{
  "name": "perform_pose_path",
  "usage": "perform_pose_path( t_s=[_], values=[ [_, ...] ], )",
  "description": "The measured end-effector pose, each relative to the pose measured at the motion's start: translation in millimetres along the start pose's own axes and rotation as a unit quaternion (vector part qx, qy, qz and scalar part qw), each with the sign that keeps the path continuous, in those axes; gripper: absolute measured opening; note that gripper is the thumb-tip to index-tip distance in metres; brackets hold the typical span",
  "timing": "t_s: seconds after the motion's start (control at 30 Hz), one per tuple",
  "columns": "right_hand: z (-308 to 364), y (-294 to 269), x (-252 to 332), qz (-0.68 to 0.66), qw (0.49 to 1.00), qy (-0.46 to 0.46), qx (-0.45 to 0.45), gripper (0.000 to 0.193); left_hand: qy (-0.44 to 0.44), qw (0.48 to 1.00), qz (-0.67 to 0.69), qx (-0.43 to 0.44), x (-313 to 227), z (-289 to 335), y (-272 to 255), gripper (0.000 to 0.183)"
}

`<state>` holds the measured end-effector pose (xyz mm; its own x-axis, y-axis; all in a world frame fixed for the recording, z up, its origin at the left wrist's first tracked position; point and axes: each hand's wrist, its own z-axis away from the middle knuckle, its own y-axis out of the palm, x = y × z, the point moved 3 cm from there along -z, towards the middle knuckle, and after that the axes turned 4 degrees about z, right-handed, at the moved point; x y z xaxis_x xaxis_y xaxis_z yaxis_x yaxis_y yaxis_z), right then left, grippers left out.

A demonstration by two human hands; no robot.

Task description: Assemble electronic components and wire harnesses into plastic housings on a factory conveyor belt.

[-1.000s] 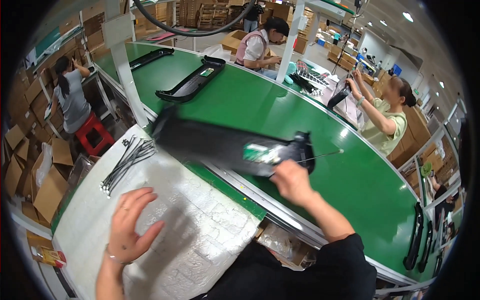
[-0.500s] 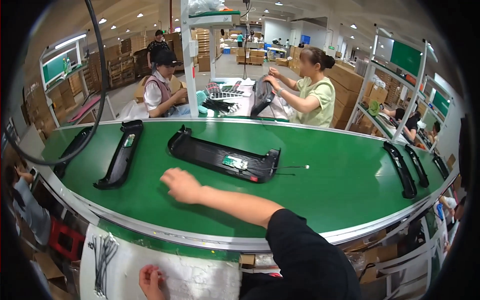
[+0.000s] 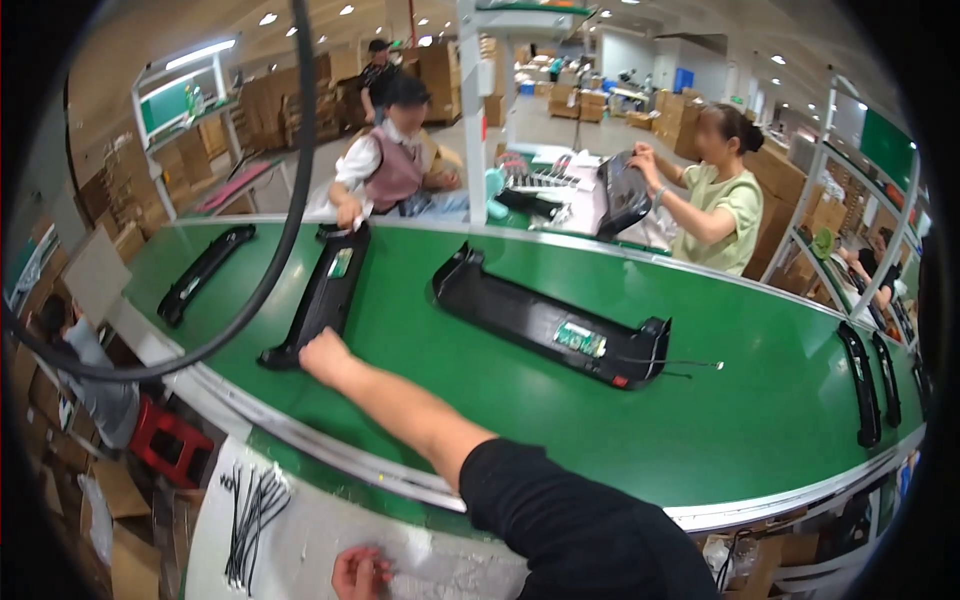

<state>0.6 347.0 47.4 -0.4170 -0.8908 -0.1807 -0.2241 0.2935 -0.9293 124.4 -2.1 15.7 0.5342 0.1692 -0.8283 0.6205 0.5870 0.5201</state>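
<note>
My right hand (image 3: 328,356) reaches across the green belt, its fingers closed on the near end of a black plastic housing (image 3: 322,300). This long, trough-like part has a small green circuit board (image 3: 341,263) near its far end, where a co-worker's hand (image 3: 349,213) also touches it. Low in the view, my left hand (image 3: 361,574) is over the white worktop with fingers curled together; what it holds, if anything, does not show. Another black housing (image 3: 540,315), with a circuit board (image 3: 580,338) and a loose thin cable (image 3: 690,364), lies at mid-belt.
Black cables (image 3: 255,525) lie on the white worktop (image 3: 300,565). A further housing (image 3: 205,275) rests at the belt's left, several more at its right. A thick dark hose (image 3: 300,150) hangs at left. Across the belt, another person holds a black housing (image 3: 622,197).
My right hand has moved left from bare belt onto the left housing's near end. The co-worker in the cap has reached to its far end. The view has shifted left.
</note>
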Motion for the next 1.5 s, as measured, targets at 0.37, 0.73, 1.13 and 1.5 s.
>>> perform_pose_path(
  t_s=[0.37, 0.73, 1.13, 1.5],
  values=[
    [99, -99, -101, -0.110, 0.968, 0.003, -0.224, 0.043, 0.000, 0.993, -0.114, 0.017, -2, -13, 1, 0.023],
    [238, -142, 104, -0.447, 0.885, -0.073, -0.110, 0.018, 0.034, 0.997, -0.053, 0.047, 5, -9, -1, 0.022],
    [144, -105, 224, -0.424, 0.897, -0.070, -0.107, 0.012, 0.349, 0.887, -0.060, -0.298, -89, -22, -101, 0.013],
    [120, -138, 273, -0.388, 0.879, -0.275, -0.029, 0.014, 0.310, 0.862, -0.061, -0.395, -147, 4, -201, 0.007]
  ],
)
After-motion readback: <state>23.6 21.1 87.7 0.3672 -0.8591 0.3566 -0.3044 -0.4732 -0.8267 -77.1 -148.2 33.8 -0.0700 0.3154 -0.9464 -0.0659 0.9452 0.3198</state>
